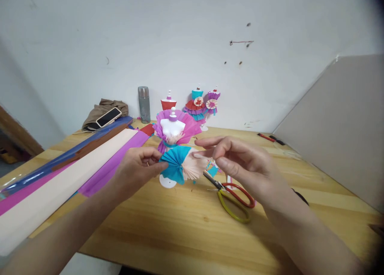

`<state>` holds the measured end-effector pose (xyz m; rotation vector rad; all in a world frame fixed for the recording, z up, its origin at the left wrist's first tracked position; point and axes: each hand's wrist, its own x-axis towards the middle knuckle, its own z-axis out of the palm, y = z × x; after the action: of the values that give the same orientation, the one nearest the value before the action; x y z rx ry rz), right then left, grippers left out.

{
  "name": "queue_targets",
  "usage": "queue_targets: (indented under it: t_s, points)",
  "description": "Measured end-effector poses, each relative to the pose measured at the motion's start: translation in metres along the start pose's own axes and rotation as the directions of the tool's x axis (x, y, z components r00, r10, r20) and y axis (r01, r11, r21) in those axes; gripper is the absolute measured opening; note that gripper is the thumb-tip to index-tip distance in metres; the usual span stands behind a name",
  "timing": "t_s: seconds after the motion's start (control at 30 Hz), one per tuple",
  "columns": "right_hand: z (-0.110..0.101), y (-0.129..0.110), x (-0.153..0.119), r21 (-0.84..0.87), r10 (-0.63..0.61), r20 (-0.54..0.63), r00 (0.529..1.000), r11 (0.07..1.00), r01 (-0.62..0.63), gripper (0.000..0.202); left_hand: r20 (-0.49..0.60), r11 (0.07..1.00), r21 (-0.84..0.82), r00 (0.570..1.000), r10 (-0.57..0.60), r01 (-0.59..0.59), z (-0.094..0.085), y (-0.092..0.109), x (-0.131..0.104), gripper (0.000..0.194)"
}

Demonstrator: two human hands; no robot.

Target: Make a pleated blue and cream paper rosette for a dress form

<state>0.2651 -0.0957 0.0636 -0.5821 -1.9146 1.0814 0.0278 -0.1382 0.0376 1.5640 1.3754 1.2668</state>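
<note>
Between thumb and fingers, my left hand [143,165] pinches the blue side of a pleated paper fan [175,165], half blue and half cream. Close to the fan's cream edge is my right hand [240,159], its fingers apart and nothing visible in them; I cannot tell whether a fingertip touches the paper. Just behind the fan stands a small white mannequin [172,127] dressed in pink and purple ruffled paper, its round base on the table. Scissors [231,197] with one red and one yellow-green handle lie below my right hand.
Long crepe paper strips [69,171] cover the table's left side. Behind them are a phone [108,117] on brown cloth and a flask [144,105]. More dressed mannequins [198,103] stand by the wall. Paper scraps [213,169] lie beside the scissors; a red-and-black pen-like item [266,137] lies right.
</note>
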Motion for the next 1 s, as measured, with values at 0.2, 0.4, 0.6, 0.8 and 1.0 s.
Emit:
queue_targets:
  t_s: [0.2, 0.4, 0.6, 0.8, 1.0]
  points:
    - [-0.008, 0.001, 0.000, -0.033, -0.026, -0.041, 0.999, 0.999, 0.025, 0.021, 0.031, 0.960, -0.203, 0.981, -0.191, 0.194, 0.007, -0.021, -0.005, 0.024]
    - [-0.011, 0.000, -0.002, -0.040, -0.036, 0.045, 0.998, 0.998, 0.038, 0.019, 0.015, 0.941, -0.256, 0.975, -0.224, 0.220, 0.014, -0.023, -0.010, 0.030]
    - [-0.013, 0.002, -0.001, -0.085, -0.034, 0.123, 0.992, 0.995, 0.045, 0.021, 0.084, 0.934, -0.249, 0.967, -0.242, 0.255, 0.020, -0.027, -0.012, 0.029]
    - [-0.015, 0.001, 0.002, -0.136, -0.036, 0.135, 0.990, 0.989, 0.054, 0.023, 0.018, 0.933, -0.324, 0.987, -0.158, 0.155, 0.019, -0.037, -0.012, 0.030]
    - [-0.014, 0.003, 0.001, -0.099, -0.021, 0.094, 0.995, 0.995, 0.030, 0.022, 0.003, 0.890, -0.429, 0.985, -0.172, 0.156, 0.022, -0.042, -0.014, 0.033]
